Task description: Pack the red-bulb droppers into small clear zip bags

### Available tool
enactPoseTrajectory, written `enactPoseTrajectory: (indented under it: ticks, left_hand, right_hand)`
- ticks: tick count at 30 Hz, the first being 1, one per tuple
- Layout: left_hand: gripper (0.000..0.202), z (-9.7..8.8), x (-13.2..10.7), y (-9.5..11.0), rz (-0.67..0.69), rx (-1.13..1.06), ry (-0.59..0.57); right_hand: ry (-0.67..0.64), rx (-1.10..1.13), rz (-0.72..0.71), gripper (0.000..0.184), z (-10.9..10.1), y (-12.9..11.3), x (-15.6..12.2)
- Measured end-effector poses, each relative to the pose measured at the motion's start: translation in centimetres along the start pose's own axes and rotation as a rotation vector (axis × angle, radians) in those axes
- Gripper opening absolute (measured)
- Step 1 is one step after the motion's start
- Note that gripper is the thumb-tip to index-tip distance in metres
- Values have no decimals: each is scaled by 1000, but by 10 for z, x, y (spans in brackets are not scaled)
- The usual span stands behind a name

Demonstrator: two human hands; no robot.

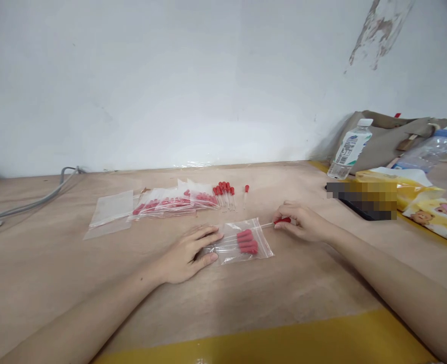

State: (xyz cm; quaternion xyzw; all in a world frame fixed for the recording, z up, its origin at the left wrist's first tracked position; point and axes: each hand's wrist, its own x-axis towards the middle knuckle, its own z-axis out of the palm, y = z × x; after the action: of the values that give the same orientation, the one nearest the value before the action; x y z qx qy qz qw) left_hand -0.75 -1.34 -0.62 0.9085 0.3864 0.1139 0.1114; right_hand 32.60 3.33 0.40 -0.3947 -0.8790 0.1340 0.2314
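Note:
A clear zip bag (229, 258) lies on the table with several red-bulbed droppers (248, 241) inside, their bulbs toward its right end. My left hand (189, 255) rests over the bag's left end, thumb and fingers apart, pressing on the plastic. To the right, my right hand (299, 222) pinches another dropper (283, 220) by its red bulb. That dropper's thin tube points left and reaches the bag's right edge; whether its tip is inside, I cannot tell. Beyond the bag lie a cluster of loose droppers (224, 189) and a single dropper (247, 189) apart from them.
Filled bags (166, 202) overlap in a pile at the back, beside flat unfilled bags (112, 210). On the right are a water bottle (350, 151), a grey handbag (386, 136), a dark phone-like object (360, 205) and a yellow package (436, 212). A grey cable (52, 192) runs at left.

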Motion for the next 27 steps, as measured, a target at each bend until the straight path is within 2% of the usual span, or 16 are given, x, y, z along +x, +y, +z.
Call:
enactPoseTrajectory:
  ticks: [3,12,18,22,24,27]
  left_hand:
    - [44,0,0,0,-9,-4,-9]
    - [48,-1,1,2,2,-2,13]
    - [48,0,1,1,13,-11,25]
    - [48,0,2,1,15,-18,24]
    - [48,0,2,1,11,-18,23]
    - [47,0,2,2,2,-13,21]
  right_hand:
    - [-29,63,12,15,1,0,-1]
    - [57,246,110,20,25,-8,3]
    - [106,528,156,20,43,-12,7]
    - [182,656,146,28,52,-14,9]
    - [225,630,118,30,53,-15,8]
    - [260,440,61,32,47,-17,5]
